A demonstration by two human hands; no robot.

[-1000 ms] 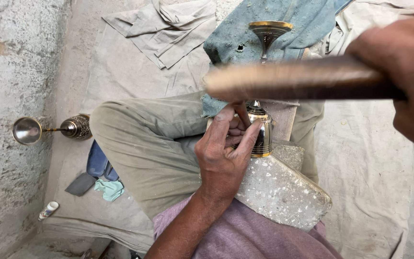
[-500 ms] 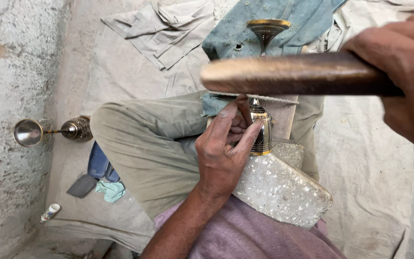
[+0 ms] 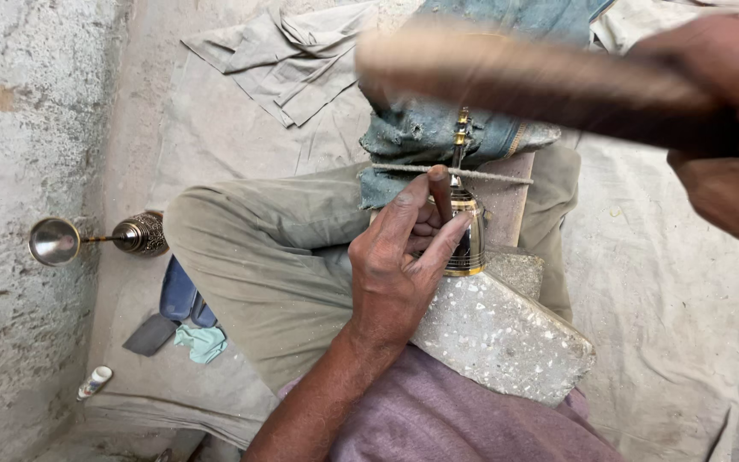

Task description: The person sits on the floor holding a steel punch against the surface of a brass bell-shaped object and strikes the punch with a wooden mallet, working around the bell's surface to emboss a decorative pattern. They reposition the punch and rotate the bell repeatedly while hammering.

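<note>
Mallet [image 3: 540, 81] blurs higher than half a second ago, gripped shut in the right hand [image 3: 724, 128], raised above the left hand [image 3: 399, 265], whose closed fingers pin a punch [image 3: 440, 192] against the brass piece [image 3: 465, 235] on the stone slab [image 3: 506, 338].

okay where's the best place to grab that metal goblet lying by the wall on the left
Probably the thin stem of the goblet, pinched from above. It lies on its side on the cloth, with the round cup toward the wall and the patterned base away from it, so the narrow middle looks easiest to close fingers around.
</note>
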